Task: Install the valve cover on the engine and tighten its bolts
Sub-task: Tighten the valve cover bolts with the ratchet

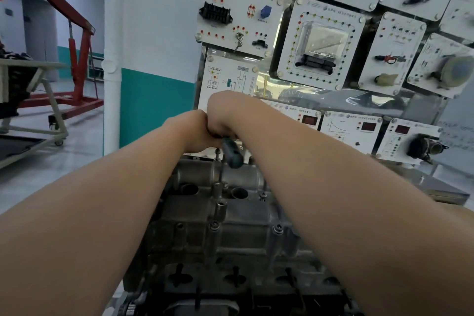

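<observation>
Now, head view: both hands meet above the far end of the engine (164,287).
Right hand (223,115): wrapped round a tool (232,152) with a green handle.
Left hand (195,131): touching the right one; fingers hidden, so I cannot tell its grip.
Valve cover (243,215): grey, sitting on the engine, under both arms.

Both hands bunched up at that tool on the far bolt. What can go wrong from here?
1. Slip: left hand and right hand bunch at the top of the green-handled tool, arms stretched over the valve cover. The long shaft may tilt and jump off the far bolt.
2. Uneven clamping: tightness of the nearer bolts cannot be told; torquing one end fully might seat the cover crooked.
</observation>
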Available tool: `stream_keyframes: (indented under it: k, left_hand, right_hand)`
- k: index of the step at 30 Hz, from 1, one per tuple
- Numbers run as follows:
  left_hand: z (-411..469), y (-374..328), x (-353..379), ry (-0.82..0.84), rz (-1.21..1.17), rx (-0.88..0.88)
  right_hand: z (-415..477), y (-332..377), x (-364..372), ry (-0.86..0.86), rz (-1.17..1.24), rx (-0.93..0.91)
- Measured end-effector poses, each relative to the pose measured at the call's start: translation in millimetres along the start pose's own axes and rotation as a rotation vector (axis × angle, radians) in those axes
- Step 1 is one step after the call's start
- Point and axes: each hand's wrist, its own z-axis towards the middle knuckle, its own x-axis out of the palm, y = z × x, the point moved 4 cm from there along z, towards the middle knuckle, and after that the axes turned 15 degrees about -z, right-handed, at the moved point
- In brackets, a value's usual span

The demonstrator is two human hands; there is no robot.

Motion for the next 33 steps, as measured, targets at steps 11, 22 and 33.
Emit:
stream_keyframes:
  k: [11,22,33]
  left_hand:
    - [3,0,2,-0.014,-0.021,-0.013]
    - [5,2,4,0.024,-0.018,-0.004]
    - [0,-5,1,-0.007,0.003,0.02]
  right_hand:
    - [-3,-16,14,0.006,0.21,-0.012]
    - [-3,-21,17,-0.047,0.195,-0.084]
    - [3,-11,23,-0.004,0.298,-0.046]
